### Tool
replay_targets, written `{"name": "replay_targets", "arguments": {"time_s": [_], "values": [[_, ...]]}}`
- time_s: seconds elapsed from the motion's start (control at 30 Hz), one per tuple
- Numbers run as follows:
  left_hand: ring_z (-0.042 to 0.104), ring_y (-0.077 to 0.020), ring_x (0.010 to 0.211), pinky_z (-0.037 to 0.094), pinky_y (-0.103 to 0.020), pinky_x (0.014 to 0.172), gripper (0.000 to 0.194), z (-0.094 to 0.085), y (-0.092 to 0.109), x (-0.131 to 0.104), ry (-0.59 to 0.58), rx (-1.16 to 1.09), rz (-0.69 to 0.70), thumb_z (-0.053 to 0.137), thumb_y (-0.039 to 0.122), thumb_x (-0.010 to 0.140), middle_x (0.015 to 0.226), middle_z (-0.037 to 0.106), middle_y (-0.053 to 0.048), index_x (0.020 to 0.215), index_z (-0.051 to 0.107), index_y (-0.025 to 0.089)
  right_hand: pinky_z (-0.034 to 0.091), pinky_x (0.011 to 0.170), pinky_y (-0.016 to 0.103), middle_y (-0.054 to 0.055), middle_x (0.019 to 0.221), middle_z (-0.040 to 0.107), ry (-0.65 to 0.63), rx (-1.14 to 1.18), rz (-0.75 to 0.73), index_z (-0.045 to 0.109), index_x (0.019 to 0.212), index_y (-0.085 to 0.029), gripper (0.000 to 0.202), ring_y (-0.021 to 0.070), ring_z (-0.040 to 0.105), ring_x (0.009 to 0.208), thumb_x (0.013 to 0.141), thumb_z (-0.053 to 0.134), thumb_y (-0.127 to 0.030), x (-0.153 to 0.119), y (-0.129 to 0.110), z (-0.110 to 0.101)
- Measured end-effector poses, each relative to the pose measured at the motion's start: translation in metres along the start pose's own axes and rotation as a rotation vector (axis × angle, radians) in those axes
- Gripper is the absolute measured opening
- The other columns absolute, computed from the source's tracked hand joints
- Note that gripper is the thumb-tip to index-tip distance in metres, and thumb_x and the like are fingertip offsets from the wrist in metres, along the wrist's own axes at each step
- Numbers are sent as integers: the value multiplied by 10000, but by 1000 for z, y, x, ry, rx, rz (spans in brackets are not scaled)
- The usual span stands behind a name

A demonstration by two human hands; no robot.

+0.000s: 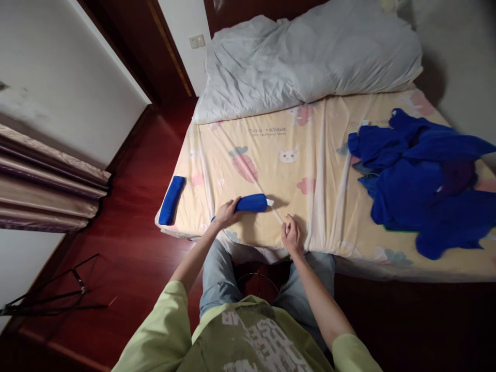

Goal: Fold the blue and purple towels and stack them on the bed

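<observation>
My left hand (227,213) is closed on a blue garment (251,203), rolled or folded into a narrow bundle low over the bed's near side. A small white tag (270,202) sticks out of the bundle's right end. To the right of that tag and apart from it, my right hand (291,235) hovers by the near edge of the mattress, fingers loosely bent and holding nothing I can see. Another narrow blue bundle (171,200) lies at the bed's left edge. On the right side is a loose heap of blue clothes (418,175), crumpled and overlapping.
The bed (287,175) has a wrinkled yellow sheet with carrot and rabbit prints. A bunched pale quilt (310,62) lies along its far end. Striped curtains (46,181) hang at left, and a black metal stand (79,289) with thin legs stands on the red floor (143,175).
</observation>
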State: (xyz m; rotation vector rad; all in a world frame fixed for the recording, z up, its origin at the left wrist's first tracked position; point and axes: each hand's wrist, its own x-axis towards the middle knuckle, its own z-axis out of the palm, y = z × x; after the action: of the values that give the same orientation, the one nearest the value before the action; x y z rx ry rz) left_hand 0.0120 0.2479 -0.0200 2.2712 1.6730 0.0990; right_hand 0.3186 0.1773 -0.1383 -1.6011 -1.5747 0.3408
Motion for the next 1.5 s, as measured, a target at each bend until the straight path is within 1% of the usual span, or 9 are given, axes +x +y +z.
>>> {"name": "replay_targets", "arguments": {"time_s": [0.17,0.33,0.43,0.6,0.8,0.97,1.13,1.3,1.5], "values": [[677,-272,1073,532,-362,934,645,-56,-75,-40,235,-153,-290,500,236,866,1219,699,-126,1500,415,151,551,861,395,155,1077,707,0,3,-12,619,1264,-137,391,237,658,881,951,475,-322,-1,3,2],[637,-350,1127,516,-467,959,677,-93,-139,-70,438,124,-590,533,284,879,1263,646,-189,1527,387,153,559,826,370,147,1043,720,15,-4,3,638,1215,-133,361,222,662,836,948,475,-313,0,0,3],[593,-392,1156,505,-536,940,671,-87,-160,-67,502,279,-751,513,291,900,1272,607,-231,1537,364,144,555,803,353,152,1047,726,23,-16,-2,646,1203,-125,354,217,665,826,950,480,-310,-1,0,5],[537,-424,1197,487,-603,916,626,-39,-175,-48,437,281,-913,444,279,920,1309,557,-271,1515,381,96,548,754,345,149,1038,731,42,-57,-15,664,1187,-125,355,224,670,828,949,487,-320,-4,9,12],[446,-442,1322,419,-645,992,629,-3,-189,-47,449,294,-778,385,241,914,1460,463,-309,1512,374,45,552,746,355,158,1028,728,44,-86,-30,678,1155,-124,355,242,679,850,930,487,-321,-2,6,13],[373,-413,1411,395,-555,1072,649,-13,-205,-26,506,238,-608,425,296,911,1550,378,-290,1499,384,24,551,764,364,159,1029,725,70,-122,-70,687,1123,-128,322,253,676,879,912,513,-298,1,0,11],[493,-435,1259,443,-593,963,559,-26,-215,3,450,221,-649,490,331,886,1346,548,-284,1390,510,92,539,742,355,151,1010,726,67,-135,-103,681,1126,-135,312,244,666,833,907,512,-278,1,1,13],[520,-428,1181,471,-585,887,478,-31,-220,13,343,269,-654,432,216,887,1256,580,-272,1332,551,86,542,719,352,154,999,730,87,-148,-117,688,1100,-133,291,247,676,821,908,510,-261,1,-1,15],[565,-383,1126,474,-486,866,468,-39,-236,15,391,289,-602,274,145,950,1146,618,-246,1305,575,91,539,728,378,149,982,731,81,-160,-108,693,1086,-151,292,259,678,804,889,510,-263,1,-1,15]]}}
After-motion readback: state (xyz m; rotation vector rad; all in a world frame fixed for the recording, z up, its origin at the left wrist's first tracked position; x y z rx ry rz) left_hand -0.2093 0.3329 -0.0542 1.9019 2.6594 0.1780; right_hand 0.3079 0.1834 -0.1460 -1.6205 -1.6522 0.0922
